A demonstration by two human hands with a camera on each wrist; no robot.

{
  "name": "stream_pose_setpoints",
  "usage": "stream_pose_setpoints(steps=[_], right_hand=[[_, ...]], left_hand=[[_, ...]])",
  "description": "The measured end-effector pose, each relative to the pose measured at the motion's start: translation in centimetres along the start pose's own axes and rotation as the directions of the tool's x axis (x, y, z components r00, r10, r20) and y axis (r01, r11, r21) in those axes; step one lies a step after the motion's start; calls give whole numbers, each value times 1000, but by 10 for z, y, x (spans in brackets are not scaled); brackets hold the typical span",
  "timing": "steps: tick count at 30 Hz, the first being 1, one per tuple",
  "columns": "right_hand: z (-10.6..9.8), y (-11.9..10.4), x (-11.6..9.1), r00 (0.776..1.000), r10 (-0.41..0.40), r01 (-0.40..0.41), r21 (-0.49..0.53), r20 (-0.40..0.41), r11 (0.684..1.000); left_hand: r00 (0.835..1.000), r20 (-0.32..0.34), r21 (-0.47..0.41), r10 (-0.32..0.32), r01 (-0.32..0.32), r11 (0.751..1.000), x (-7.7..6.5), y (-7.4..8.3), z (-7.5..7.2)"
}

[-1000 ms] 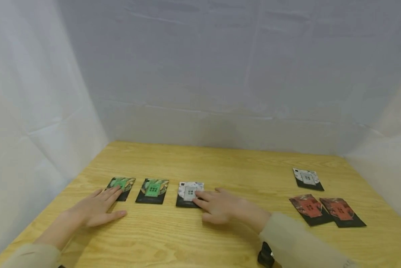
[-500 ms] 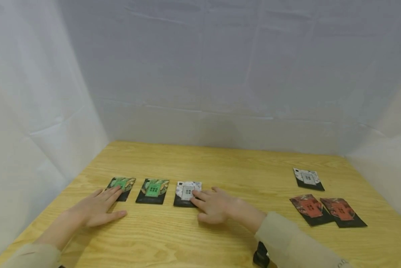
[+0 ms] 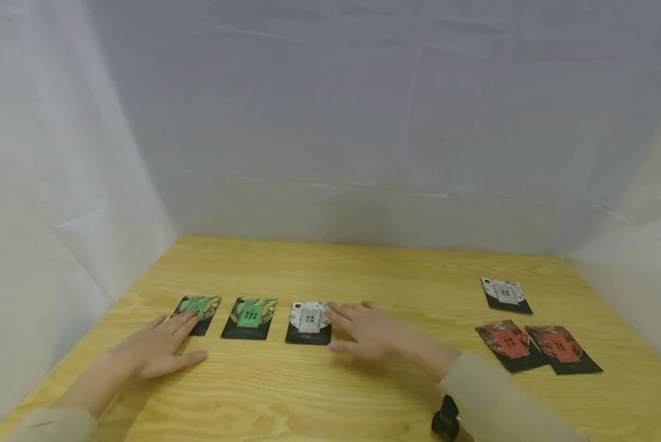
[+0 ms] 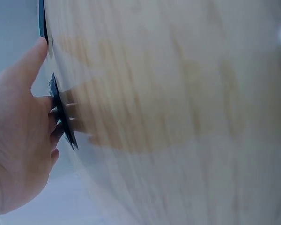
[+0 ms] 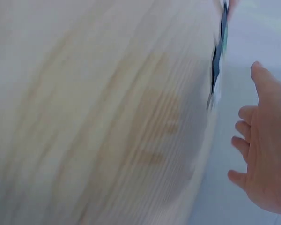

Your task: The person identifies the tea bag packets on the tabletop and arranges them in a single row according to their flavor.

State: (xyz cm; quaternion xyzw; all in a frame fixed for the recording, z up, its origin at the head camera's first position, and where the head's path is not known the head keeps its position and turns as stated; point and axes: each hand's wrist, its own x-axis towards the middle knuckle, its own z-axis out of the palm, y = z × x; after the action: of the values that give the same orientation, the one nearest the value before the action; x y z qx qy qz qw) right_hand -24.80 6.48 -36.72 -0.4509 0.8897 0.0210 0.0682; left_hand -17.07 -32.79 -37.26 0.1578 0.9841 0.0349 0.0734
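Observation:
My left hand (image 3: 153, 347) lies with straight fingers over the leftmost green-and-black packet (image 3: 200, 305), fingertips on its printed face. In the left wrist view that packet (image 4: 63, 115) appears edge-on under the fingers. Beside it is a second green-and-black packet (image 3: 249, 318), flat on the table. To its right lies a white-and-black packet (image 3: 309, 322). My right hand (image 3: 369, 331) has its fingers extended at that packet's right edge, overlapping its upper right corner. The right wrist view shows this hand (image 5: 267, 140) raised off the tabletop, apart from the packets, with nothing in it.
On the right side of the wooden table (image 3: 330, 399) lie another white-and-black packet (image 3: 505, 295) and two red-and-black packets, one (image 3: 512, 345) touching the other (image 3: 564, 350). White cloth (image 3: 330, 123) hangs behind and at both sides. A black band (image 3: 446, 418) sits by the right sleeve.
The middle white packet slid slightly left under my right fingers. My right hand then lifted and shifted right, uncovering most of its face. My left hand stays in place.

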Motion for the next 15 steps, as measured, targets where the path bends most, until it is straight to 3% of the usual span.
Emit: stream_pose_setpoints(steps=[9,15], right_hand=[[10,74,-58,990,108,-94,145,-91,985],[12,118,-106,962,243,-213,219,-121,952]], left_hand=[[1000,-6,14,4,-4,1000,-1,-6,3],[1000,-4,10,6,-6,1000,-3,-8,4]])
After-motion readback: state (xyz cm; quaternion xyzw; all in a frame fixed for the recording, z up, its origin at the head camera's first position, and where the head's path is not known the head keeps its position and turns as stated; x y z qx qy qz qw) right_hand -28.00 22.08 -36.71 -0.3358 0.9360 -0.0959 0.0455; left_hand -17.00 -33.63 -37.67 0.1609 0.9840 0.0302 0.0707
